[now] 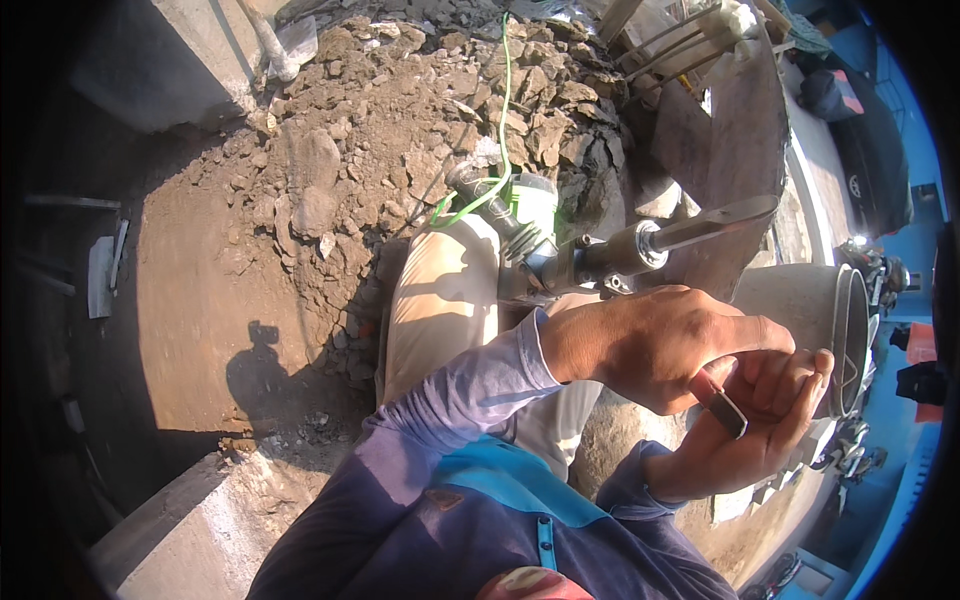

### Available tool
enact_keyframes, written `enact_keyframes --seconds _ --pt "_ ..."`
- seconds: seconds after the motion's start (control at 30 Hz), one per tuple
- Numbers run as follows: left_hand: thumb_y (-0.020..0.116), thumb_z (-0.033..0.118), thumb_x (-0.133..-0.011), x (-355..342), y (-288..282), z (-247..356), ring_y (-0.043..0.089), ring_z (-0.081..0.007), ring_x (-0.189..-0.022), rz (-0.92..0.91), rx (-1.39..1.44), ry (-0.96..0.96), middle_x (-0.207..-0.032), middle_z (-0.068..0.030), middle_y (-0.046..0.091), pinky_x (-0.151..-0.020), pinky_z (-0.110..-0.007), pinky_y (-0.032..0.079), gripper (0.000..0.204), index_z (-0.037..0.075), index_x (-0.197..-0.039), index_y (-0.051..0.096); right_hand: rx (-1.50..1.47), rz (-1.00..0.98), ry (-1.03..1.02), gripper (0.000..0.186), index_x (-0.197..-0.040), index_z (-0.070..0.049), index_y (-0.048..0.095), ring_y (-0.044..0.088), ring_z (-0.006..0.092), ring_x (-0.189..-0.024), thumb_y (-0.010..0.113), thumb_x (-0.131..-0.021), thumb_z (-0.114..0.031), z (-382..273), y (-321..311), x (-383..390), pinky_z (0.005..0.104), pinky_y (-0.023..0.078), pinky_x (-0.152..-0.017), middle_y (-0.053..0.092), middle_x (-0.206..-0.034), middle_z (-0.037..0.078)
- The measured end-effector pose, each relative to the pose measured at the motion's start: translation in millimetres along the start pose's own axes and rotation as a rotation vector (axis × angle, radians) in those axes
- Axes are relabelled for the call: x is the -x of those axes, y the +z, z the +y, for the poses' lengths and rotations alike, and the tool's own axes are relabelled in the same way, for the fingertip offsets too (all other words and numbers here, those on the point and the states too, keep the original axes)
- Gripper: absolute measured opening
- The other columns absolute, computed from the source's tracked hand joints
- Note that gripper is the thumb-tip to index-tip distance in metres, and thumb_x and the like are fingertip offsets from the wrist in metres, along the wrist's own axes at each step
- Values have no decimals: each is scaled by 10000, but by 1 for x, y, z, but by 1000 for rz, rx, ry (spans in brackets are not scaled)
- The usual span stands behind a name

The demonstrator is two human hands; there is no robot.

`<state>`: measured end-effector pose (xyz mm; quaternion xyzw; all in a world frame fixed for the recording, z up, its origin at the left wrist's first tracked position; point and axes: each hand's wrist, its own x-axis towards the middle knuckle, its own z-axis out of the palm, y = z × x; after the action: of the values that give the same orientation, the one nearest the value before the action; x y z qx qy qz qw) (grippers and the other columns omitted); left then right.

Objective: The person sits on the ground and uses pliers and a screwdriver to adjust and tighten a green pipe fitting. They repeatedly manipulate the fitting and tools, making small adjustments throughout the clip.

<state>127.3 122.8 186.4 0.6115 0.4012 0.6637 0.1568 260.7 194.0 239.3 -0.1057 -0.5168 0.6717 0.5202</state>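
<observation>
My left hand [660,345] reaches across from the left, fingers bent and closed, its fingertips meeting my right hand [765,425]. That right hand is turned palm up, fingers curled inward. Between them pokes out a small flat rectangular piece [728,413], dark with a pale edge; its kind is unclear and part of it is covered by fingers. Just beyond my left hand, a demolition hammer [560,262] leans by my legs, untouched by either hand. Its broad flat chisel bit [715,222] points right, and a green cord [506,100] runs away from it.
Broken rubble and loose earth [350,150] spread ahead and left. A concrete block [165,65] stands far left. To the right are a grey bucket-like container [800,310], a bent sheet [720,140], a dark car [870,165] and motorcycles [850,450]. A low ledge [190,530] lies at lower left.
</observation>
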Motion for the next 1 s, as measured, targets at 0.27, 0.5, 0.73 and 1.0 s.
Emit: enact_keyframes --seconds 0.27,0.5,0.73,1.0 --pt "830 257 -817 4 55 -11 612 -395 -1262 472 -531 203 -1360 -232 602 -1086 -580 484 896 29 -1605 471 -81 44 17 307 -1355 58 554 348 79 -672 512 -1141 -158 18 24 -58 288 326 -616 337 -742 -30" --pt "795 207 -878 -2 74 -12 557 -451 -1321 525 -635 166 -1401 -279 537 -1120 -692 452 909 20 -1649 352 51 53 21 320 -1366 65 553 333 84 -644 522 -1138 -157 17 36 -67 298 321 -597 360 -739 -30" --pt "798 253 -888 -9 79 -12 511 -501 -1368 538 -653 121 -1434 -344 466 -1161 -760 377 975 30 -1684 281 -73 -79 131 350 -1396 78 544 331 85 -663 536 -1132 -152 16 29 -82 298 315 -601 371 -759 -26" --pt "787 343 -906 -13 74 -15 523 -489 -1349 637 -608 109 -1427 -342 472 -1141 -710 394 956 19 -1683 333 27 -22 149 362 -1416 76 537 333 91 -643 541 -1128 -143 29 38 -82 283 330 -593 395 -785 -20"
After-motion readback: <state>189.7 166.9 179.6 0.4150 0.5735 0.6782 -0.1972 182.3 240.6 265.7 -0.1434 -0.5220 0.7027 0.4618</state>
